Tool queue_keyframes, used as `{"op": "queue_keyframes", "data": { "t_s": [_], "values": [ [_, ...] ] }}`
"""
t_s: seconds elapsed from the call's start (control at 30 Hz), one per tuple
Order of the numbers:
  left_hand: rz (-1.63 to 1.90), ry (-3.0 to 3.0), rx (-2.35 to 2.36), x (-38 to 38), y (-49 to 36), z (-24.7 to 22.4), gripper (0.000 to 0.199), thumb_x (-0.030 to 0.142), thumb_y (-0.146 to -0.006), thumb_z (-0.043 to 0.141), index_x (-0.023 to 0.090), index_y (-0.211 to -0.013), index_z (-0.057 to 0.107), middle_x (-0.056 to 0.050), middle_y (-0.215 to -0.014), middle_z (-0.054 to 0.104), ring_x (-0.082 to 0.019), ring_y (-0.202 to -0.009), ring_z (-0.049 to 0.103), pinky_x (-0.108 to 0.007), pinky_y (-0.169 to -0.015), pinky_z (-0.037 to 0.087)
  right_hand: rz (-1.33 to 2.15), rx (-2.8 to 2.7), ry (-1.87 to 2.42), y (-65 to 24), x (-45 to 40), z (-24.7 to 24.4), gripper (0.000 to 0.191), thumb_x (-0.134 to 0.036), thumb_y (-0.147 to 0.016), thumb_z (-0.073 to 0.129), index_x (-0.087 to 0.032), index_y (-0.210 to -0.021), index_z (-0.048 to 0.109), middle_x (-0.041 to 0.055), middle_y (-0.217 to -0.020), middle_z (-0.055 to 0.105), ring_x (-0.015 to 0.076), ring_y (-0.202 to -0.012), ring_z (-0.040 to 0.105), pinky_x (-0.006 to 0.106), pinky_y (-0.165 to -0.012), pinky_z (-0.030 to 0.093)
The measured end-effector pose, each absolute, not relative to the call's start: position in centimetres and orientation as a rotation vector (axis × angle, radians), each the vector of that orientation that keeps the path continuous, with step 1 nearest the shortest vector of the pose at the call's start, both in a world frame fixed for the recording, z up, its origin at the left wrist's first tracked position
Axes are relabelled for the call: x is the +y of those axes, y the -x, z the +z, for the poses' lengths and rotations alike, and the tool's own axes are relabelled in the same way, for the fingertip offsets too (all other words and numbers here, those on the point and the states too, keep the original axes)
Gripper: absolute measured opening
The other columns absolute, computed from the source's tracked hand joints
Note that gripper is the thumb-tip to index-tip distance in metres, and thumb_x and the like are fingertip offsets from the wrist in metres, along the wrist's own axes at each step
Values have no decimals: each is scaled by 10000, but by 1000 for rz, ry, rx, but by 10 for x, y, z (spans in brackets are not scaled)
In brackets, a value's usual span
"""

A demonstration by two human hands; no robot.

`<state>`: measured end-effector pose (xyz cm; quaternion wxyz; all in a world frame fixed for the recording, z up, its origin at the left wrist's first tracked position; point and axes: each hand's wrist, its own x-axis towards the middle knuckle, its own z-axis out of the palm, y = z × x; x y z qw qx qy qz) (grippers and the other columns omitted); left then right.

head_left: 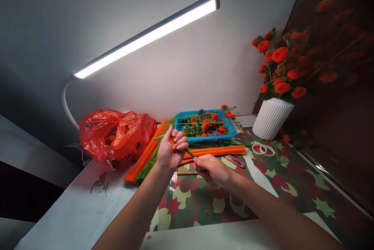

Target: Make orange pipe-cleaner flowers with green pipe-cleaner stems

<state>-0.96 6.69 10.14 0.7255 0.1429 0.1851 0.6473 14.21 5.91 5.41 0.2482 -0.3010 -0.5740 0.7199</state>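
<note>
My left hand [170, 153] is closed with its palm turned up and fingers curled over a bit of orange pipe cleaner [172, 142]. A green pipe cleaner [190, 153] runs from that fist to my right hand [212, 169], where thumb and fingertips pinch it. Another green end [158, 138] pokes out on the left side of the left hand. How the orange and green parts join is hidden by the fingers. Both hands are above the table, in front of a blue basket [201, 139] of small orange flowers and green stems.
Bundled orange pipe cleaners [146, 152] and green ones [150, 162] lie left, beside a red plastic bag [117, 137]. More orange strips [222, 150], pink-handled scissors [234, 161] and tape rolls [263, 149] are right. A white vase [273, 119] of orange flowers stands behind. A lamp [149, 34] hangs overhead.
</note>
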Motion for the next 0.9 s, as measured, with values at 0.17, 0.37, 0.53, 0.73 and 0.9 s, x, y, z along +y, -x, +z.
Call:
{"op": "queue_keyframes", "data": {
  "t_s": [0.17, 0.37, 0.53, 0.73, 0.9],
  "values": [
    [1486, -429, 438, 70, 12, 102, 389, 320, -953, 464, 174, -594, 428, 64, -498, 410, -24, -368, 402, -112, -369, 361, 1983, -1688, 804, -151, 63, 61, 514, -578, -793, 543, -203, -510, 334, -89, -435, 283, 48, -388, 230, 206, -371, 199],
    [1404, -647, 672, 76, 1, 83, 314, 430, -884, 541, 161, -735, 608, -49, -805, 706, -189, -825, 690, -324, -767, 543, 1934, -1566, 705, -152, 67, 57, 429, -595, -775, 593, -179, -757, 487, -53, -556, 523, 78, -460, 473, 207, -451, 358],
    [1215, -1094, 629, 76, 9, 69, 387, 316, -671, 800, 187, -999, 641, -41, -905, 715, -211, -909, 683, -296, -791, 533, 1874, -1395, 728, -138, 65, 51, 450, -639, -782, 540, -200, -736, 451, -97, -447, 400, 67, -357, 352, 204, -384, 281],
    [1082, -1435, 729, 77, 29, 73, 316, 145, -644, 811, 167, -898, 623, -15, -809, 689, -133, -743, 652, -222, -667, 535, 1637, -1564, 756, -191, 68, 68, 315, -440, -707, 707, -225, -669, 480, -71, -461, 391, 107, -444, 400, 205, -427, 259],
    [1025, -1483, 798, 77, 34, 81, 251, 164, -669, 797, 147, -813, 592, 11, -716, 647, -87, -640, 604, -175, -589, 493, 1265, -1917, 877, -287, 80, 75, 193, -157, -619, 759, -238, -700, 603, -16, -595, 540, 136, -535, 447, 207, -451, 218]
  ]
}}
